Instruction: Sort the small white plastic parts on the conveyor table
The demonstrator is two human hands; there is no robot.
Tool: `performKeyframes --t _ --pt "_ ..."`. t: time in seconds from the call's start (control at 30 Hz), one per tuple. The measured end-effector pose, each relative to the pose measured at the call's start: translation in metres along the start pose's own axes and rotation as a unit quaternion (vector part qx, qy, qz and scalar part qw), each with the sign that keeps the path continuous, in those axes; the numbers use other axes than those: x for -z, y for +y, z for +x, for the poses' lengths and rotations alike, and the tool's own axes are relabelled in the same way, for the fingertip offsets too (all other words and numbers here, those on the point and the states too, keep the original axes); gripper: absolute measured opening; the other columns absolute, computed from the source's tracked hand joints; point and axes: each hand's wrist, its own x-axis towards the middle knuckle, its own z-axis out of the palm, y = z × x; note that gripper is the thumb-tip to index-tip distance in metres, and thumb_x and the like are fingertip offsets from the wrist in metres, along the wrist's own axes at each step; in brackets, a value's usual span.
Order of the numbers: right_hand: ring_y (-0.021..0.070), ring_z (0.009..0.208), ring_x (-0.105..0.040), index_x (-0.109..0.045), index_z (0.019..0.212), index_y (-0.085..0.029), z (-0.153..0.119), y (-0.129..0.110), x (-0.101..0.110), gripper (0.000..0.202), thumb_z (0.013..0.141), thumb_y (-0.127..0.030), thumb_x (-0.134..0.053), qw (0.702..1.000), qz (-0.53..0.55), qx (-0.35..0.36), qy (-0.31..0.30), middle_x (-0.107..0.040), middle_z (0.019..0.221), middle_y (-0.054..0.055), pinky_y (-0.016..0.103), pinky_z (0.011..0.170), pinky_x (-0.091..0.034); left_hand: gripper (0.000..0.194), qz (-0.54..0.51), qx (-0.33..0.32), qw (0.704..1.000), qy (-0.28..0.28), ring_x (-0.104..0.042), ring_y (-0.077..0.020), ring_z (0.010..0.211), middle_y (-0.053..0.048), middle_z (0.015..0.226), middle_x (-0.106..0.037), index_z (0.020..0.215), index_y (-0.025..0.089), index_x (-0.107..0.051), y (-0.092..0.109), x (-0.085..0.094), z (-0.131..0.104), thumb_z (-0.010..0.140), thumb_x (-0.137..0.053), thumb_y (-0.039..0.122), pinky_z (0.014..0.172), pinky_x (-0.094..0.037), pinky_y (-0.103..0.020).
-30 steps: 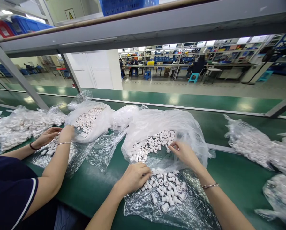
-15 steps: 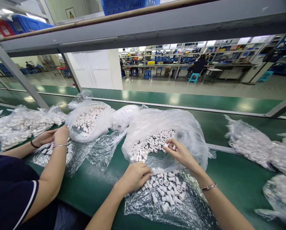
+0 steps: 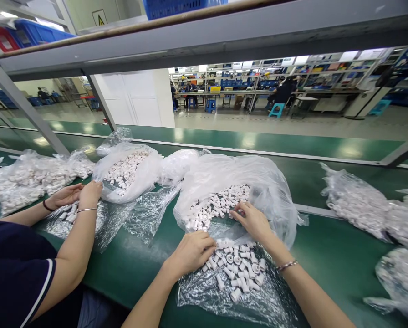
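Note:
An open clear plastic bag [image 3: 224,171] with many small white fittings [image 3: 221,204] lies in front of me. My right hand [image 3: 253,218] is over the bag's opening, its fingers curled down at the fittings; what is between the fingertips is too small to make out. Nearer me, my left hand [image 3: 193,250] rests at the bag's lower edge with fingers bent together, beside larger white tubular fittings [image 3: 245,269] on a flat clear plastic bag [image 3: 217,298]. Whatever the left fingertips pinch is hidden.
At the left, a co-worker's hands [image 3: 79,193] are beside another open bag of white fittings [image 3: 125,171]. Filled bags [image 3: 357,202] lie at the right and more [image 3: 29,177] at the far left. A shelf beam [image 3: 204,38] crosses above the green table [image 3: 129,273].
My right hand has moved slightly left and down, and the white piece seen at its fingertips no longer shows. My left hand has stayed in place. The co-worker's nearer hand has shifted slightly right.

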Motion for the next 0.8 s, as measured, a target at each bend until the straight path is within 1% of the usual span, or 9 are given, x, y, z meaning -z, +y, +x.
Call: performKeyframes --t 0.1,0.23,0.3,0.4,0.47,0.53,0.63,0.73,0.8 --pt "0.0223 0.08 -0.064 -0.06 0.101 -0.022 -0.004 0.001 -0.009 0.03 0.092 -0.051 -0.056 0.994 -0.106 0.014 -0.006 -0.062 0.1 0.005 0.029 0.062 -0.04 0.022 0.001 0.0 1.0 -0.001 -0.062 -0.0176 0.086 -0.003 0.091 -0.068 0.098 0.022 -0.066 0.0 0.0 0.0 0.101 -0.046 0.03 0.073 -0.046 -0.027" --pt "0.0229 0.081 -0.064 -0.06 0.107 -0.022 -0.005 0.003 -0.012 0.029 0.091 -0.046 -0.059 0.99 -0.137 0.022 -0.026 -0.062 0.103 0.007 0.028 0.061 -0.039 0.021 0.001 -0.001 1.0 -0.003 -0.062 -0.0173 0.087 -0.002 0.092 -0.068 0.098 0.022 -0.066 0.0 0.0 -0.001 0.1 -0.046 0.03 0.075 -0.046 -0.027" --pt "0.0222 0.081 -0.062 -0.062 0.102 -0.022 -0.003 0.001 -0.008 0.025 0.09 -0.044 -0.06 0.995 -0.091 0.009 -0.027 -0.062 0.1 0.006 0.028 0.062 -0.039 0.022 -0.004 0.002 1.0 -0.005 -0.062 -0.0171 0.088 -0.002 0.093 -0.068 0.099 0.022 -0.066 0.0 0.0 -0.001 0.1 -0.046 0.031 0.074 -0.046 -0.026" --pt "0.018 0.071 -0.056 -0.063 0.093 -0.021 0.0 -0.008 0.006 0.033 0.089 -0.053 -0.059 0.993 0.104 -0.033 -0.048 -0.06 0.084 0.003 0.027 0.059 -0.038 0.022 -0.008 0.007 1.0 -0.003 -0.062 -0.0166 0.087 -0.002 0.093 -0.068 0.1 0.022 -0.067 -0.001 0.0 -0.001 0.1 -0.047 0.031 0.074 -0.046 -0.026" --pt "0.012 0.054 -0.042 -0.061 0.09 -0.02 0.0 -0.018 0.02 0.044 0.09 -0.063 -0.053 0.949 0.287 -0.083 -0.099 -0.051 0.069 -0.001 0.024 0.048 -0.029 0.021 -0.006 0.008 1.0 -0.001 -0.062 -0.0166 0.087 -0.002 0.092 -0.068 0.098 0.022 -0.066 -0.001 0.0 0.0 0.1 -0.047 0.03 0.073 -0.045 -0.026" --pt "0.0075 0.046 -0.022 -0.058 0.089 -0.018 -0.001 -0.027 0.032 0.05 0.09 -0.067 -0.049 0.874 0.442 -0.123 -0.158 -0.038 0.064 -0.005 0.023 0.042 -0.016 0.02 -0.008 0.01 1.0 -0.001 -0.062 -0.0166 0.086 -0.002 0.091 -0.068 0.097 0.022 -0.066 -0.001 0.001 0.0 0.1 -0.047 0.03 0.073 -0.044 -0.026" --pt "0.0058 0.048 -0.01 -0.055 0.087 -0.017 -0.006 -0.037 0.042 0.048 0.089 -0.066 -0.054 0.794 0.553 -0.128 -0.219 -0.031 0.065 -0.007 0.024 0.041 -0.007 0.019 -0.02 0.019 1.0 0.003 -0.062 -0.0166 0.085 -0.002 0.09 -0.068 0.095 0.022 -0.065 0.0 0.002 0.0 0.1 -0.047 0.029 0.072 -0.044 -0.025" --pt "0.0063 0.049 -0.011 -0.054 0.087 -0.018 -0.01 -0.044 0.048 0.045 0.093 -0.062 -0.051 0.784 0.555 -0.096 -0.26 -0.03 0.064 -0.008 0.024 0.042 -0.007 0.017 -0.037 0.038 0.998 0.022 -0.063 -0.0161 0.085 -0.001 0.09 -0.068 0.095 0.022 -0.063 0.001 0.002 -0.001 0.099 -0.047 0.027 0.072 -0.043 -0.025" --pt "0.0068 0.049 -0.016 -0.055 0.09 -0.019 -0.014 -0.051 0.053 0.041 0.095 -0.059 -0.049 0.816 0.5 -0.061 -0.283 -0.033 0.063 -0.007 0.024 0.043 -0.012 0.015 -0.049 0.067 0.995 0.049 -0.063 -0.0156 0.083 0.0 0.089 -0.068 0.094 0.022 -0.062 0.001 0.002 -0.001 0.098 -0.048 0.025 0.071 -0.042 -0.024"
